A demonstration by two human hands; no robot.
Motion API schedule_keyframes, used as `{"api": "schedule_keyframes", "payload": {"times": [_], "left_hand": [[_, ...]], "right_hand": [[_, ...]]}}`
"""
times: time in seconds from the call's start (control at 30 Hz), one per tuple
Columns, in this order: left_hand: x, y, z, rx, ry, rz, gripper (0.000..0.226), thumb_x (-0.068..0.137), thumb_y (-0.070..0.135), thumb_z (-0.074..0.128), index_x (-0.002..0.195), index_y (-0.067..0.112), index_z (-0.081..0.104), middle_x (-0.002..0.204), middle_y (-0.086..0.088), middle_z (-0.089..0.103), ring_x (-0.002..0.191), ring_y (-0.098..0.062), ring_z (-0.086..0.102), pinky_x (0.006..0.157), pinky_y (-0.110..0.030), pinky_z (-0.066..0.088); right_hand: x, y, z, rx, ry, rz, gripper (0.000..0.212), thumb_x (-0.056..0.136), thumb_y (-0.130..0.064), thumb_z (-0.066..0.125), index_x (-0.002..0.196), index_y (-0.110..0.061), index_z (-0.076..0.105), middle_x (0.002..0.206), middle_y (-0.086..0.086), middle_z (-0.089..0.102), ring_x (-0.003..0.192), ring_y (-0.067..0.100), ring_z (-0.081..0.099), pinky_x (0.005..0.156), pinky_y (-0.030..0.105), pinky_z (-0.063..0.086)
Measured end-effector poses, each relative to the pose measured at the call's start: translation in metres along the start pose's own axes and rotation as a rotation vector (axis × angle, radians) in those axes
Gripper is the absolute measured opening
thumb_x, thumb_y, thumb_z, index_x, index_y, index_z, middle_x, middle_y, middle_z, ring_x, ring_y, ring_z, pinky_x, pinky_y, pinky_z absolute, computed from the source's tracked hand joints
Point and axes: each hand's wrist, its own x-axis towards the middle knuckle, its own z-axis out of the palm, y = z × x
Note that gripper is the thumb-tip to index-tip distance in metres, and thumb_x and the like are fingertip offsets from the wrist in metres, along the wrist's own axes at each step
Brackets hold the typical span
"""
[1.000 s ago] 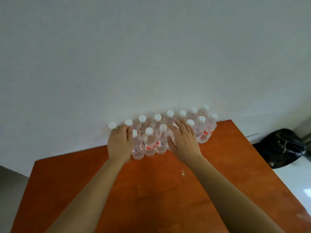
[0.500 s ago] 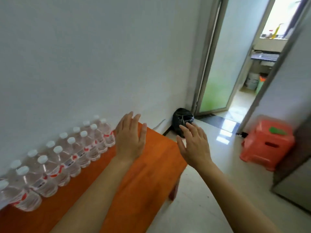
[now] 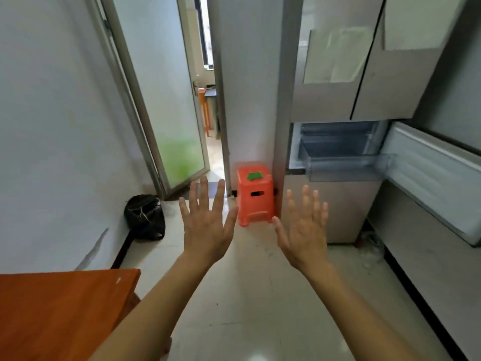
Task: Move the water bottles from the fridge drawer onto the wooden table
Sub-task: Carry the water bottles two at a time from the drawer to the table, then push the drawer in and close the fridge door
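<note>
Hands raised side by side over the pale floor [image 3: 250,295], left hand [image 3: 207,227] and right hand [image 3: 303,234] both spread wide, fingers splayed, nothing held. Fridge drawer [image 3: 343,166] pulled out ahead on the right, contents not discernible. Wooden table [image 3: 59,311] corner at lower left; orange stool [image 3: 255,195] beside the fridge [image 3: 338,74].

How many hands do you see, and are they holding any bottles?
2. The left hand is spread open in the air in front of the orange stool. The right hand is open beside it, in front of the fridge. Neither holds a bottle.
</note>
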Motion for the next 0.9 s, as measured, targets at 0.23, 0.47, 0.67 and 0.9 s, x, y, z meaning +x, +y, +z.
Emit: {"api": "schedule_keyframes", "payload": {"times": [0.23, 0.47, 0.67, 0.9], "left_hand": [[0.112, 0.081, 0.095, -0.108, -0.064, 0.139, 0.068, 0.097, 0.06, 0.014, 0.157, 0.028, 0.01, 0.166, -0.009, 0.0, 0.153, -0.032, -0.002, 0.12, -0.059, 0.008], [0.221, 0.169, 0.168, -0.157, -0.161, 0.242, 0.065, 0.1, 0.059, 0.019, 0.157, 0.031, 0.001, 0.166, -0.005, -0.008, 0.152, -0.027, -0.013, 0.12, -0.051, -0.006], [0.28, 0.252, 0.233, -0.182, -0.248, 0.33, 0.067, 0.099, 0.06, 0.016, 0.157, 0.032, -0.003, 0.165, -0.005, -0.014, 0.151, -0.025, -0.016, 0.121, -0.052, -0.003], [0.349, 0.337, 0.315, -0.111, -0.351, 0.298, 0.068, 0.101, 0.06, 0.018, 0.156, 0.032, -0.009, 0.163, -0.006, -0.021, 0.15, -0.027, -0.02, 0.12, -0.052, -0.004]], "right_hand": [[0.07, 0.11, 0.025, -0.09, -0.004, 0.147, 0.075, 0.098, -0.059, 0.031, 0.16, -0.02, 0.013, 0.167, 0.014, -0.001, 0.154, 0.032, -0.007, 0.122, 0.058, 0.005], [0.153, 0.209, 0.013, -0.129, 0.046, 0.313, 0.075, 0.098, -0.061, 0.025, 0.16, -0.025, 0.004, 0.167, 0.014, -0.009, 0.153, 0.028, -0.015, 0.123, 0.053, -0.002], [0.197, 0.302, 0.025, -0.135, 0.003, 0.415, 0.073, 0.097, -0.065, 0.023, 0.158, -0.037, -0.005, 0.165, 0.013, -0.016, 0.151, 0.031, -0.021, 0.122, 0.052, -0.005], [0.273, 0.42, 0.058, -0.041, -0.102, 0.464, 0.078, 0.096, -0.068, 0.024, 0.153, -0.042, -0.022, 0.161, 0.011, -0.03, 0.148, 0.034, -0.027, 0.121, 0.053, -0.005]]}}
